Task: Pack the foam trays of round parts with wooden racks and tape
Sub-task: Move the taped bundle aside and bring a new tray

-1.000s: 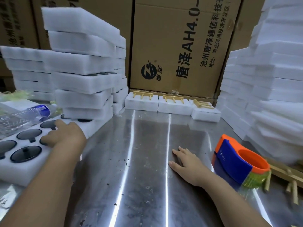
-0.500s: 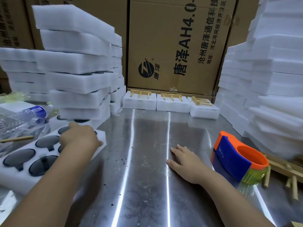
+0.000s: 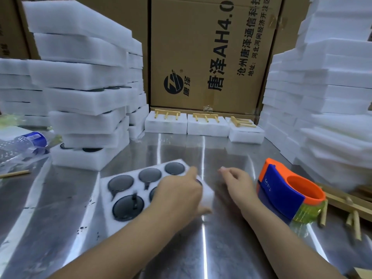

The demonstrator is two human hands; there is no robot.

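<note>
Where left hand (image 3: 179, 190) grips foam tray (image 3: 124, 200), parts hidden | right hand (image 3: 235, 183) loose, empty

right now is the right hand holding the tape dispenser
No, the right hand hovers open over the metal table, just left of the orange and blue tape dispenser, not gripping it.

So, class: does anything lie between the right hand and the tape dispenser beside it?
Nothing visible does. The right hand hovers just left of the tape dispenser, with only bare metal table between them.
</note>
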